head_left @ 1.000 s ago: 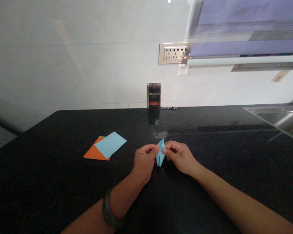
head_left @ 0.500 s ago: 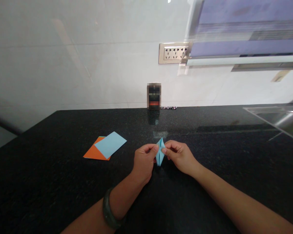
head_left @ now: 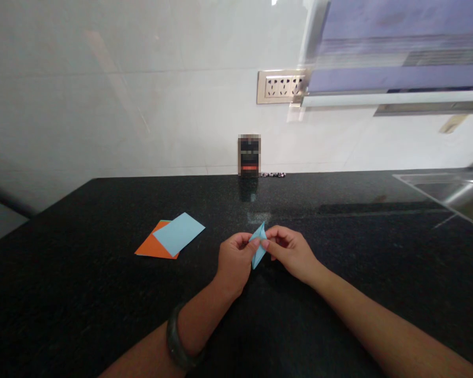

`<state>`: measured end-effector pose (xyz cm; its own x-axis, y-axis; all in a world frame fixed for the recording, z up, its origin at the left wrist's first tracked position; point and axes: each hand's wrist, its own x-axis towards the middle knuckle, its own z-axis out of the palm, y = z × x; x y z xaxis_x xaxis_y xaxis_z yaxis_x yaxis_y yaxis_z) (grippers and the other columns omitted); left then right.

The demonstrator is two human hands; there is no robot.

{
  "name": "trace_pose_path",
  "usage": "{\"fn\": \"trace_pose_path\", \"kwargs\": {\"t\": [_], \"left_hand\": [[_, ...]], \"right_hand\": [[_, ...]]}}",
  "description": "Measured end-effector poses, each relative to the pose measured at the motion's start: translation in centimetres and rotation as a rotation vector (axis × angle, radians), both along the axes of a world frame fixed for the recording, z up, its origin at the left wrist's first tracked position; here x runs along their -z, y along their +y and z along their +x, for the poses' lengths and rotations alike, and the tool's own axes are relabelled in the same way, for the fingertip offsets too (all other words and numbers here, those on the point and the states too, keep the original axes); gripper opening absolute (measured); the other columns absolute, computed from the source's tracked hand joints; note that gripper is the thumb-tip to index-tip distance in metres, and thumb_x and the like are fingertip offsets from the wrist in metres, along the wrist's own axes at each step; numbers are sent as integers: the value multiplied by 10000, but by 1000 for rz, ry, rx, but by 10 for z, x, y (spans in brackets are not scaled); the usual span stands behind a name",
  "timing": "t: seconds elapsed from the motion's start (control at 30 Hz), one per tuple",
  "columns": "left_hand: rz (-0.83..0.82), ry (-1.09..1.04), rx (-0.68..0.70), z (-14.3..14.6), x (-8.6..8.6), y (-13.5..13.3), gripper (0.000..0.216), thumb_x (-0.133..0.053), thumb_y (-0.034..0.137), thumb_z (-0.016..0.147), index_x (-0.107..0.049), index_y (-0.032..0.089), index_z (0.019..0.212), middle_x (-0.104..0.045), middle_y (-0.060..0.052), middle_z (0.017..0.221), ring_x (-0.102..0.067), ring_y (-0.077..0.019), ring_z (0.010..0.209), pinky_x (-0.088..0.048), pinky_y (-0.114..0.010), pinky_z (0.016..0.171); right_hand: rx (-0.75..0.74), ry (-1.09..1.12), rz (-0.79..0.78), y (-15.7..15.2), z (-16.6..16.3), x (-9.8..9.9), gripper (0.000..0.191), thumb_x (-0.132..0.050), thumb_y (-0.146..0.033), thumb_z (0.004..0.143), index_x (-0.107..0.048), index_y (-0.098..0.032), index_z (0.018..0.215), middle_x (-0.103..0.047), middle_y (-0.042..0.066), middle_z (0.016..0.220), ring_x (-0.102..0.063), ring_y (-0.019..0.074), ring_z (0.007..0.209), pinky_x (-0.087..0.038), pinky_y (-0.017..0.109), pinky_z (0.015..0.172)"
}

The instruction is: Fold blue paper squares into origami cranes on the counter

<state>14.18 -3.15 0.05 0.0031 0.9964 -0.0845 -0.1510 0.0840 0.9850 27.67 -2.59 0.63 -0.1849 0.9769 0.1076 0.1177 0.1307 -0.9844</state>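
Note:
A small folded piece of light blue paper (head_left: 259, 254), roughly diamond-shaped, is held upright between both hands above the dark countertop. My left hand (head_left: 235, 260) pinches its left side, thumb on the near face and fingers behind. From the right, my right hand (head_left: 292, 252) grips the other edge between thumb and fingers, with both thumb tips close together at the middle. The fingertips behind the paper are hidden. To the left lie a flat light blue sheet (head_left: 181, 233) and, partly under it, orange paper (head_left: 155, 248).
The black speckled countertop (head_left: 102, 299) meets a pale tiled wall (head_left: 142, 115). Against the wall stands a blurred dark upright object (head_left: 249, 156) with a beaded strand (head_left: 274, 175) beside it. A metal sink (head_left: 457, 194) is at the right, and a socket panel (head_left: 278, 86) is above.
The folded paper has turned between my fingers: a broader flap now shows on its left, and the split points at its lower end no longer show. My left thumb has shifted slightly right and down.

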Motion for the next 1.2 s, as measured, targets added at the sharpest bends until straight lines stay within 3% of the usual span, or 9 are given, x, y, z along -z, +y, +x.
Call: {"fn": "trace_pose_path", "kwargs": {"t": [0.17,0.43,0.77,1.0,1.2], "left_hand": [[38,162,67,-1,-2,-2,206,-609,330,689,-600,125,694,-570,-5,588,-479,-96,517,-365,-214,487],[82,314,151,1,-4,-4,215,-561,344,718,-607,134,706,-590,-24,599,-507,-121,531,-364,-222,488],[24,226,227,1,-8,-6,179,-598,325,682,-596,152,634,-555,8,532,-466,-103,473,-335,-212,460],[-29,215,210,0,-12,-7,159,-603,295,676,-594,143,630,-545,14,523,-457,-98,472,-332,-211,462],[-57,98,219,-1,-6,-4,192,-611,314,681,-599,123,665,-593,-16,571,-505,-103,495,-367,-219,479]], "right_hand": [[65,62,-3,1,2,1,203,-631,-355,692,-567,-172,750,-510,-37,542,-444,75,452,-379,203,429],[32,93,-69,0,0,-1,217,-643,-361,673,-565,-161,695,-517,-32,531,-445,75,441,-361,206,415],[78,50,-87,0,4,-5,299,-598,-414,711,-567,-156,562,-486,-28,465,-409,73,415,-332,210,410],[54,172,-176,5,8,0,511,-363,-568,810,-588,-157,606,-448,-20,430,-423,91,387,-342,208,372],[-17,31,-107,1,6,0,297,-626,-442,690,-572,-153,644,-523,-30,516,-418,60,409,-334,189,389]]}}
